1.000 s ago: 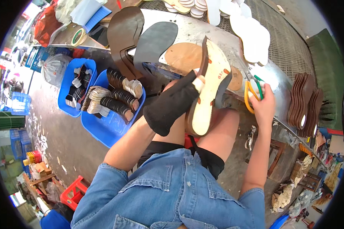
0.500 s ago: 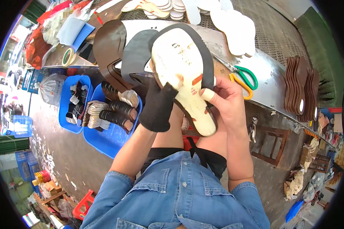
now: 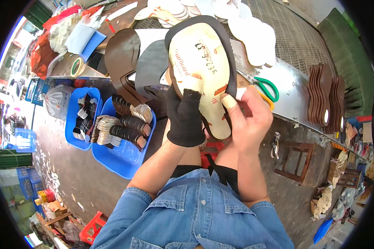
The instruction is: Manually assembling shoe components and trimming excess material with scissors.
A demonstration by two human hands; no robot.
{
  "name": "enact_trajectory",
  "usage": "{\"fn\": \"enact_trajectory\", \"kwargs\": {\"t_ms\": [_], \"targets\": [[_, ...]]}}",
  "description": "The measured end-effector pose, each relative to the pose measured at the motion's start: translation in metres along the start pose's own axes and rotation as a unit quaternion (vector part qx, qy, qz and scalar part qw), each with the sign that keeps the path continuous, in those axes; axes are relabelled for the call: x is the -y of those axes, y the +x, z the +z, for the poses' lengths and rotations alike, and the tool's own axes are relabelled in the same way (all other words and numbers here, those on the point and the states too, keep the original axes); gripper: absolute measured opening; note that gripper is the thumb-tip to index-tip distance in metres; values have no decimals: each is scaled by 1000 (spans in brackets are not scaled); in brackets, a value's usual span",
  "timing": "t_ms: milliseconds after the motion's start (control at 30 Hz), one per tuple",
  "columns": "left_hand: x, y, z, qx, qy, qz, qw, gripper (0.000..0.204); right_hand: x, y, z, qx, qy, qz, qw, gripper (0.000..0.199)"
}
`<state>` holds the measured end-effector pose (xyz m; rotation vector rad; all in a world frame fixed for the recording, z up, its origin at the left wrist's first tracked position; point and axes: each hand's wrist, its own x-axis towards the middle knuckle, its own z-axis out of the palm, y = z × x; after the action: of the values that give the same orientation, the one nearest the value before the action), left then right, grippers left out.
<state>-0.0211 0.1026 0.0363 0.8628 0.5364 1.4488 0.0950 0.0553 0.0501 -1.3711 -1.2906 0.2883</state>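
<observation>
A cream insole board point(image 3: 201, 54) with a dark cover point(image 3: 232, 62) showing around its edge is held up over my lap, toe end away from me. My left hand point(image 3: 185, 116), in a black glove with bare fingertips, grips it at the left of the narrow waist, thumb on the board. At the right of the waist, my right hand point(image 3: 249, 118) pinches the dark rim between thumb and index finger; pale tape wraps these fingers. Just beyond lie black sole-shaped sheets point(image 3: 149, 66) and brown ones point(image 3: 119, 54) on the bench.
Green-and-orange-handled scissors point(image 3: 266, 89) lie on the bench point(image 3: 293, 83) to the right. White sole-shaped pieces point(image 3: 253, 37) and stacked brown insoles point(image 3: 320, 93) are farther along. Blue tubs point(image 3: 126, 164) holding rows of shoe parts stand at the left. A wooden stool point(image 3: 295, 159) is on the right.
The insole has turned more upright, with its heel shifting left. My left hand has moved right with it, and my right hand has come lower along the dark rim.
</observation>
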Motion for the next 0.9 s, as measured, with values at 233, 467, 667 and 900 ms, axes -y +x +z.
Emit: {"fn": "enact_trajectory", "kwargs": {"t_ms": [233, 467, 667, 900], "targets": [[0, 3, 12, -88, -16, 38, 995, 47, 32, -15, 17, -39, -178, -147, 972, 12], [-24, 21, -12, 146, -200, -349, 904, 51, -5, 0, -11, 176, 374, 223, 883, 20], [-8, 17, -7, 56, -46, -203, 977, 40, -4, 4, 1, 193, 287, 226, 911, 12], [0, 17, -22, 180, 187, -123, 958, 62, -7, 5, 12, 53, 199, 195, 959, 17]]}}
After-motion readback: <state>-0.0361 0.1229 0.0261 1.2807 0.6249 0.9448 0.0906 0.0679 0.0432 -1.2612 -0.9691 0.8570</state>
